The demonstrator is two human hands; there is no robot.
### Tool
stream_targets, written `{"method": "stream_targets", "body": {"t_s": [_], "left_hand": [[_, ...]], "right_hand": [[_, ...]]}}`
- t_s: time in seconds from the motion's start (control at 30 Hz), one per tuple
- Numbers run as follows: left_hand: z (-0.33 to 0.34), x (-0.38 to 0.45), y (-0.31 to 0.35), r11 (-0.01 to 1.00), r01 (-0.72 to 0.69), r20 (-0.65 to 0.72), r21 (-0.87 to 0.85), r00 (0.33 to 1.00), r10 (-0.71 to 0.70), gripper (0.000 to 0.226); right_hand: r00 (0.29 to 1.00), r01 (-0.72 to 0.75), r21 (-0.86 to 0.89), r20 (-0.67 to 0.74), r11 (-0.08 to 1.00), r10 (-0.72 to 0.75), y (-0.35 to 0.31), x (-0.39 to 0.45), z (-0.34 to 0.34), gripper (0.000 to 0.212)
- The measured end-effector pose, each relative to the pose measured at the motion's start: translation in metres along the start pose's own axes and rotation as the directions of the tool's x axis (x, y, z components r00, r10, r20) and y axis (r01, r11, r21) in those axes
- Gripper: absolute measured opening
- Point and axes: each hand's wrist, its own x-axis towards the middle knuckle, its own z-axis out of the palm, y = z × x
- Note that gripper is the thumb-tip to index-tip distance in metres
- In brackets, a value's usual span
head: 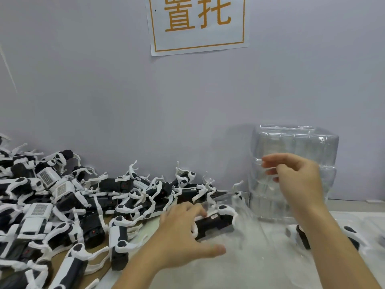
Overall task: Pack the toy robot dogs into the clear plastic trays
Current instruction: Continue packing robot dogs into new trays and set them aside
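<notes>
A black and white toy robot dog (216, 223) lies on its side in a clear plastic tray (248, 261) on the table in front of me. My left hand (185, 234) is spread over the dog's rear end, fingertips touching its body and thumb stretched out over the tray. My right hand (300, 180) hovers higher, fingers loosely curled and holding nothing, right in front of a tall stack of clear trays (295, 142). A second dog (305, 236) lies in a tray at the right, partly hidden by my right forearm.
A big pile of toy robot dogs (62, 207) covers the left of the table up to the grey wall (125, 101). A paper sign with orange characters (198, 24) hangs on the wall. The tray stack stands against the wall at the right.
</notes>
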Motion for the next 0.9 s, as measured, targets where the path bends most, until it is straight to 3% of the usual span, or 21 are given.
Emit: {"method": "stream_targets", "body": {"t_s": [0.03, 0.1, 0.2, 0.3, 0.37, 0.43, 0.47, 0.57, 0.67, 0.73, 0.8, 0.9], "left_hand": [[0.005, 0.001, 0.001, 0.99, -0.025, 0.012, 0.142, 1.0, 0.023, 0.079], [0.016, 0.001, 0.005, 0.962, -0.062, 0.077, 0.266, 0.996, 0.043, 0.093], [0.023, 0.001, 0.005, 0.987, -0.098, 0.102, 0.125, 0.991, 0.086, 0.102], [0.019, 0.002, 0.005, 0.998, -0.06, -0.086, -0.008, 0.995, 0.059, 0.074], [0.017, 0.003, 0.007, 0.994, 0.06, -0.292, 0.093, 0.956, -0.03, 0.038], [0.011, 0.002, 0.008, 0.955, 0.251, -0.441, 0.16, 0.883, -0.159, 0.03], [0.009, 0.002, 0.007, 0.934, 0.325, -0.451, 0.15, 0.863, -0.228, 0.032], [0.009, 0.002, 0.004, 0.898, 0.419, -0.39, 0.136, 0.856, -0.341, 0.033], [0.012, 0.003, 0.002, 0.931, 0.36, -0.289, 0.06, 0.899, -0.329, 0.027], [0.012, 0.006, 0.001, 0.959, 0.276, -0.185, -0.066, 0.941, -0.283, 0.016], [0.013, 0.008, 0.0, 0.951, 0.187, -0.086, -0.248, 0.973, -0.214, 0.007], [0.02, 0.009, -0.001, 0.908, 0.137, 0.059, -0.397, 0.991, -0.123, 0.021]], "right_hand": [[1.0, 0.007, 0.006, 0.005, 1.0, -0.007, -0.002, 0.0, 0.0, 0.048], [0.999, 0.017, 0.012, 0.034, 1.0, -0.017, -0.005, -0.001, 0.001, 0.048], [0.995, 0.018, 0.01, 0.094, 1.0, -0.019, -0.006, -0.005, 0.008, 0.047], [0.987, 0.011, -0.049, 0.162, 0.999, -0.003, -0.002, -0.009, 0.014, 0.046], [0.972, 0.011, -0.12, 0.236, 0.993, 0.018, 0.001, -0.012, 0.016, 0.046], [0.932, 0.035, -0.237, 0.358, 0.971, 0.054, 0.003, -0.017, 0.022, 0.041], [0.9, 0.064, -0.302, 0.43, 0.951, 0.076, 0.004, -0.02, 0.026, 0.037], [0.765, 0.178, -0.421, 0.628, 0.889, 0.144, 0.009, -0.038, 0.048, 0.029], [0.621, 0.279, -0.529, 0.736, 0.802, 0.269, 0.018, -0.055, 0.065, 0.034], [0.646, 0.318, -0.617, 0.697, 0.72, 0.312, 0.022, -0.056, 0.067, 0.034], [0.74, 0.287, -0.662, 0.612, 0.693, 0.278, 0.023, -0.053, 0.065, 0.035], [0.799, 0.233, -0.683, 0.54, 0.693, 0.264, 0.022, -0.048, 0.058, 0.037]]}}
